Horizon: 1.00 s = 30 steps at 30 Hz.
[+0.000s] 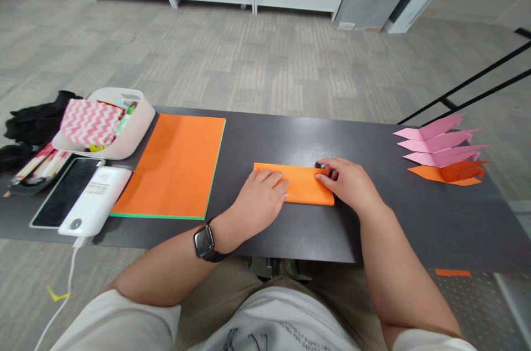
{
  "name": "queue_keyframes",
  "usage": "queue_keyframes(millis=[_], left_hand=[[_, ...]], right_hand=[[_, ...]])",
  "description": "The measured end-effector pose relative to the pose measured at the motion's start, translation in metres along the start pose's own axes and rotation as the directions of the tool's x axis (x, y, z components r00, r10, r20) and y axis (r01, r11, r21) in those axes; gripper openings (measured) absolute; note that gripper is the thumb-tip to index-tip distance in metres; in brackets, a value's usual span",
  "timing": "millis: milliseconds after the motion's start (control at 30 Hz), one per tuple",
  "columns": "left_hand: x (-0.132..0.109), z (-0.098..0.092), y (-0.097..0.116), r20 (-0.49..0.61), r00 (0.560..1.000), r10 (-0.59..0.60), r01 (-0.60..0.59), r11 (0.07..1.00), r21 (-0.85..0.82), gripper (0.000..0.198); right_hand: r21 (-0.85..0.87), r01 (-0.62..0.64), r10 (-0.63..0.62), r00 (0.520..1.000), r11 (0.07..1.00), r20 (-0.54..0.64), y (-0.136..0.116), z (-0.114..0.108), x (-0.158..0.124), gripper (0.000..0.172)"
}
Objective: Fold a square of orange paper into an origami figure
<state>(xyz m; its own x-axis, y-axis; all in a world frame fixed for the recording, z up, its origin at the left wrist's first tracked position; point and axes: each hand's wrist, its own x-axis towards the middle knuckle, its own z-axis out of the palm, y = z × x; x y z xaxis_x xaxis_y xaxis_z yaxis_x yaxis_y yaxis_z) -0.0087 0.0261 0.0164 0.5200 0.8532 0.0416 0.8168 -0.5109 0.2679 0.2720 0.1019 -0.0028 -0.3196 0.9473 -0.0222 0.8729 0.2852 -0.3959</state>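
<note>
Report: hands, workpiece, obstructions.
Left hand on folded orange paper rectangle. Right hand touching its right end. Orange-topped rectangular paper stack apart at left, not blocking.

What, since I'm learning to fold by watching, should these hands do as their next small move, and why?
Probably slide the right hand along the upper edge of the folded orange paper, pressing it flat: its fingers are at the upper right corner, and the left hand rests on the left half, so it could steady the sheet.

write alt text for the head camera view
A person's left hand rests on folded orange paper on a dark table; the right hand touches the paper's right end. A paper stack lies left, folded pink and orange shapes right.
</note>
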Motion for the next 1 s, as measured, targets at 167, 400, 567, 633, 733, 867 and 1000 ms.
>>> queue_keyframes(millis=[167,400,567,633,733,867,1000], left_hand=[[0.0003,-0.0009,0.0016,0.019,1.000,-0.019,0.019,1.000,0.008,0.031],[0.0010,-0.0021,0.0022,0.022,1.000,-0.021,0.021,1.000,0.011,0.031],[0.0010,-0.0002,0.0012,0.013,1.000,-0.008,0.008,1.000,0.010,0.032],[0.0008,0.0005,0.0010,0.018,1.000,-0.011,0.011,1.000,0.006,0.032],[0.0010,0.0005,0.0010,0.023,1.000,-0.020,0.020,1.000,-0.002,0.032],[0.0019,0.0005,0.0005,0.024,1.000,-0.018,0.018,1.000,-0.007,0.031],[0.0022,0.0008,-0.0005,0.028,1.000,-0.008,0.008,1.000,-0.003,0.031]], right_hand=[[0.001,-0.004,0.004,1.000,1.000,-0.012,0.0002,0.0002,-0.0004,0.034],[0.015,-0.010,0.010,1.000,1.000,-0.008,-0.0013,-0.0010,-0.0004,0.035],[0.007,-0.012,0.012,1.000,1.000,-0.012,-0.0012,-0.0010,-0.0006,0.034],[0.003,-0.011,0.011,1.000,1.000,-0.012,-0.0012,-0.0010,-0.0007,0.034],[0.006,-0.014,0.014,1.000,1.000,-0.007,-0.0017,-0.0011,-0.0006,0.034],[0.024,-0.017,0.017,1.000,1.000,-0.008,-0.0026,-0.0021,-0.0003,0.034],[0.089,-0.053,0.053,0.999,0.995,-0.003,-0.0026,-0.0049,-0.0002,0.034]])
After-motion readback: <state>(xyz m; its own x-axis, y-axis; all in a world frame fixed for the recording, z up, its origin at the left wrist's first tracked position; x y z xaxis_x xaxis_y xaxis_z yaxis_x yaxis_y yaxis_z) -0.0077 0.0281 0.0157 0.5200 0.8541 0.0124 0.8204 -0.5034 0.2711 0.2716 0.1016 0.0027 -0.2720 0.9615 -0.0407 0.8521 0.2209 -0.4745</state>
